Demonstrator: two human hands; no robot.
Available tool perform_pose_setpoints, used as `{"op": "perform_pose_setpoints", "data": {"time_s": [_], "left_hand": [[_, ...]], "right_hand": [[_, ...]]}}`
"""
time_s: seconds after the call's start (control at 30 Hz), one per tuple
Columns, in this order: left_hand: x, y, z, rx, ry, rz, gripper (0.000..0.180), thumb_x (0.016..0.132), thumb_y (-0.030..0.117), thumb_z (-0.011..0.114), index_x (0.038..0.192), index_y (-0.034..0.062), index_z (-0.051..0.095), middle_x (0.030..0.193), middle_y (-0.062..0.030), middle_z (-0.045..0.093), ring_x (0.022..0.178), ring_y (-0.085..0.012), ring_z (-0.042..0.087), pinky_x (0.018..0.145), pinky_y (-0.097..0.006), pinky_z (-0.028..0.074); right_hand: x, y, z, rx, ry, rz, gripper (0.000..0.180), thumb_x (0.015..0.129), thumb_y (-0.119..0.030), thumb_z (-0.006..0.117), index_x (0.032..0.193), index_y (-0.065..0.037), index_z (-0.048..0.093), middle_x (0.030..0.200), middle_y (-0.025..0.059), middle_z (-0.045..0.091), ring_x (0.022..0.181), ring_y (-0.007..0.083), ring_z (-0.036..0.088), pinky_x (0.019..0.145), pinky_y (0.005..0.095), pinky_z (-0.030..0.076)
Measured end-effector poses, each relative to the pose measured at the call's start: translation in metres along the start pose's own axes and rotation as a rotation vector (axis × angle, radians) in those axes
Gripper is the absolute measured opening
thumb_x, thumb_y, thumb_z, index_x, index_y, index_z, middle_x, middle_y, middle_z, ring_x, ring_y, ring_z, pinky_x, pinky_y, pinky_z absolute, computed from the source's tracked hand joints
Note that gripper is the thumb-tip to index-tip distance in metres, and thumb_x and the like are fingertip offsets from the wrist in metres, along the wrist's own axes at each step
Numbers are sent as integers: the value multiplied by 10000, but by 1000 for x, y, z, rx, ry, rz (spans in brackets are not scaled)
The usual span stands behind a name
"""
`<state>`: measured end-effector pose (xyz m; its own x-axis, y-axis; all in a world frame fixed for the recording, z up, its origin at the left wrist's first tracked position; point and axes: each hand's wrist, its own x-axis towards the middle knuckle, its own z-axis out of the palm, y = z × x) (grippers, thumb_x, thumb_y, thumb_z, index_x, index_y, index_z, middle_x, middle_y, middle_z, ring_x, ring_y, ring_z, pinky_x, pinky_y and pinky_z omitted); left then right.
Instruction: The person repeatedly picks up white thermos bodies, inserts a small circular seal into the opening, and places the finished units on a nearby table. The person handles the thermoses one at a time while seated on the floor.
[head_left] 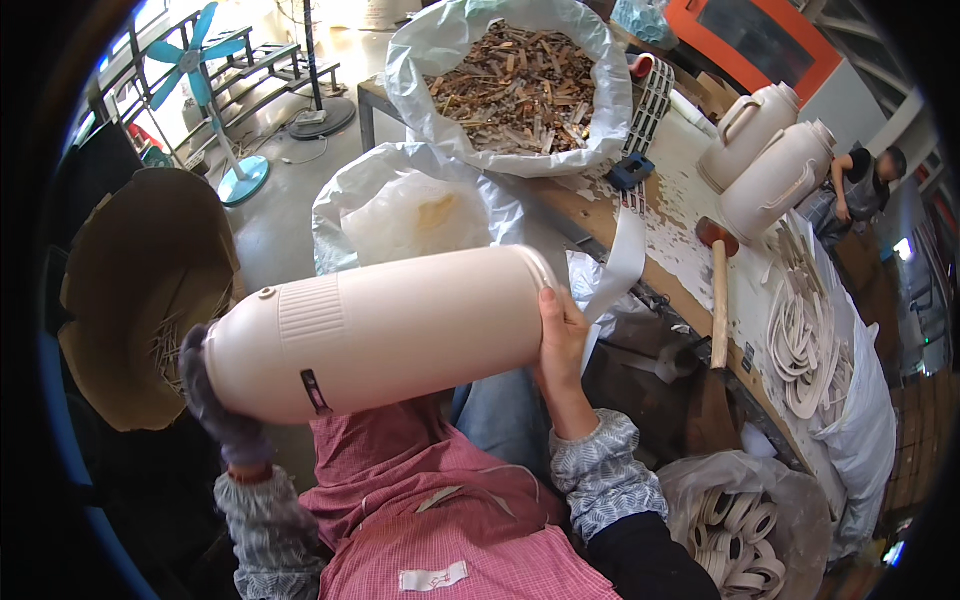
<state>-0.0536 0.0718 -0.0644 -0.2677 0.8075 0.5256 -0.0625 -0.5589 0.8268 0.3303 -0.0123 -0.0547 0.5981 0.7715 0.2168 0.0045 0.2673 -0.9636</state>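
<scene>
A large pale pink flask body (pixel 400 325) lies sideways between my hands above my lap. Its shell has a ribbed band, a small round stud and a dark slot. My left hand (pixel 215 395), in a dark glove, grips the narrower end. Bare, my right hand (pixel 562 340) clasps the wide rimmed end, its thumb on the near side and the other fingers mostly hidden behind. Two similar flask bodies with handles, one of them (pixel 780 180) nearer me, stand upright on the worktable (pixel 680 245) at the right.
A mallet (pixel 720 290) lies along the table edge beside coiled pale strips (pixel 805 340). A bag of brown scraps (pixel 510 90) sits at the far side. At left are a cardboard box (pixel 140 290) and a blue fan (pixel 195 65). Handles fill a bag (pixel 735 540) low right. A person (pixel 860 190) works beyond.
</scene>
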Motion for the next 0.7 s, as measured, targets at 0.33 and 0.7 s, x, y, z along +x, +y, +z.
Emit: {"op": "perform_pose_setpoints", "data": {"time_s": [0.33,0.7], "left_hand": [[-27,-94,-4,-565,-283,-861,396,997,322,417,1202,16,562,1162,-128,627,1044,-225,610,929,-354,491],[10,-40,-25,-371,-278,-946,339,983,262,452,1185,16,570,1127,-121,629,1012,-235,615,909,-354,492]], "right_hand": [[-16,-126,32,-575,-357,-1295,237,830,-180,672,1012,-29,684,849,143,677,603,187,561,558,291,485],[9,-113,19,-367,-612,-1286,283,722,-112,689,993,-34,710,925,129,661,651,215,573,636,354,524]]}}
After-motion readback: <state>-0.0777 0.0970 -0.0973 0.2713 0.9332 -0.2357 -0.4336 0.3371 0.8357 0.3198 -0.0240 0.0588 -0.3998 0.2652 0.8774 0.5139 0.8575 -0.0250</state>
